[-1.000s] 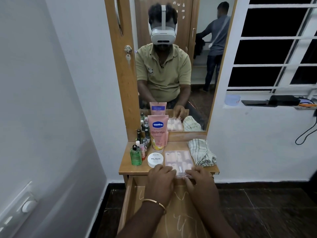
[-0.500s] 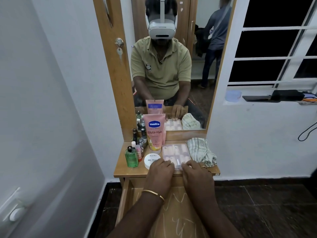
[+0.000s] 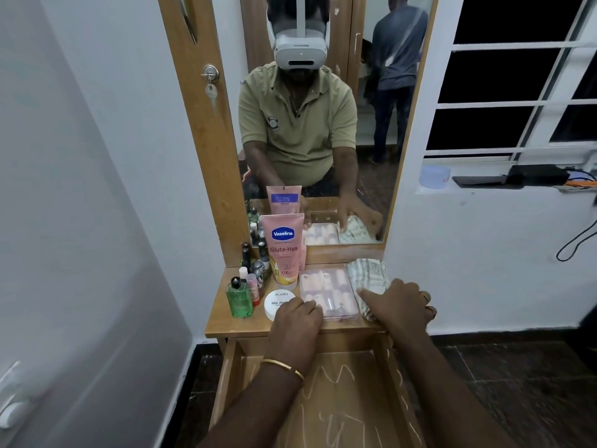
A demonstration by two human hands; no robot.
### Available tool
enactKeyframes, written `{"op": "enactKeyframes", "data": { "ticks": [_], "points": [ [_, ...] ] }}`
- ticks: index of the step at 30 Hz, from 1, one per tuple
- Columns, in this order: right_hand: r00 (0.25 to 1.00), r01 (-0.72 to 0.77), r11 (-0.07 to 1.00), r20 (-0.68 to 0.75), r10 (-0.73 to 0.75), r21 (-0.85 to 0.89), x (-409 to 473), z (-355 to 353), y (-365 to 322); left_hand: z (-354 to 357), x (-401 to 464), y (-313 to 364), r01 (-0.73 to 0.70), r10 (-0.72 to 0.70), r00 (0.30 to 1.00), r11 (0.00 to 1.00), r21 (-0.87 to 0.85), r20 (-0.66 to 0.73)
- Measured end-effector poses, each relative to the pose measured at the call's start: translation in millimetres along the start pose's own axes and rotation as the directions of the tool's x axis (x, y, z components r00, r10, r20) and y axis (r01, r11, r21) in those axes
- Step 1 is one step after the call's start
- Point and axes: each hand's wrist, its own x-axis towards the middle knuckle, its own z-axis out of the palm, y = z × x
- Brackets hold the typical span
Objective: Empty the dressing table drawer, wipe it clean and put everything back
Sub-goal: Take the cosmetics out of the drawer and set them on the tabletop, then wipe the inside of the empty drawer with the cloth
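The wooden drawer (image 3: 350, 402) stands pulled out below the dressing table top (image 3: 226, 324); its bare bottom shows white chalk-like scribbles and nothing lies in it. On the top lies a clear plastic box of pink false nails (image 3: 329, 294). My left hand (image 3: 295, 323) rests at the box's front left corner, fingertips touching it. My right hand (image 3: 400, 305) lies on the striped folded cloth (image 3: 366, 276) to the right of the box, fingers stretched onto it.
Left of the box stand a pink Vaseline tube (image 3: 284, 247), a white nail polish remover tub (image 3: 277, 302), a green bottle (image 3: 239, 299) and several small bottles (image 3: 255, 263). The mirror (image 3: 323, 124) rises behind; a white wall is close on the left, a windowsill (image 3: 484, 185) on the right.
My right hand has left the nail box and moved right onto the cloth. The box now sits further back on the table top. My left hand stays at its front corner.
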Motion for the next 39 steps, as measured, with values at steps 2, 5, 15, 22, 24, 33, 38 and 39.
{"op": "enactKeyframes", "data": {
  "ticks": [2,5,15,22,24,33,38,39],
  "points": [
    [1.0,0.013,1.0,-0.004,-0.013,-0.004,5.0,2.7,-2.2,-1.7,0.1,1.5,0.004,-0.004,1.0,1.0,0.014,-0.008],
    [0.996,0.049,0.998,-0.074,-0.046,0.045,6.1,6.3,-5.8,-7.7,0.5,5.5,0.017,-0.016,1.0,1.0,0.021,-0.023],
    [0.684,0.61,0.792,-0.524,-0.507,0.029,-67.7,-11.9,-2.4,-71.7,-0.3,52.6,0.427,-0.466,0.85,0.337,-0.839,0.245],
    [0.585,0.8,0.592,-0.352,-0.731,0.098,-141.6,4.9,20.0,-87.0,-34.0,52.4,0.362,-0.411,0.656,-0.565,-0.742,0.633],
    [0.671,0.736,0.565,-0.291,-0.682,0.373,-150.4,5.7,27.6,-84.6,-48.2,46.4,0.358,-0.434,0.621,-0.584,-0.728,0.653],
    [0.853,-0.255,0.269,0.347,-0.389,0.929,-142.9,-10.8,22.1,-88.0,-88.3,3.8,0.36,-0.143,0.649,-0.808,-0.467,0.748],
    [0.731,-0.401,0.378,0.541,-0.416,0.834,-143.6,-22.9,16.7,-86.9,-94.2,-1.6,0.423,-0.158,0.622,-0.757,-0.498,0.767],
    [0.784,-0.316,0.445,0.494,-0.375,0.838,-145.2,-22.9,15.7,-85.7,-94.0,-0.3,0.468,-0.208,0.588,-0.701,-0.538,0.782]
  ]
}}
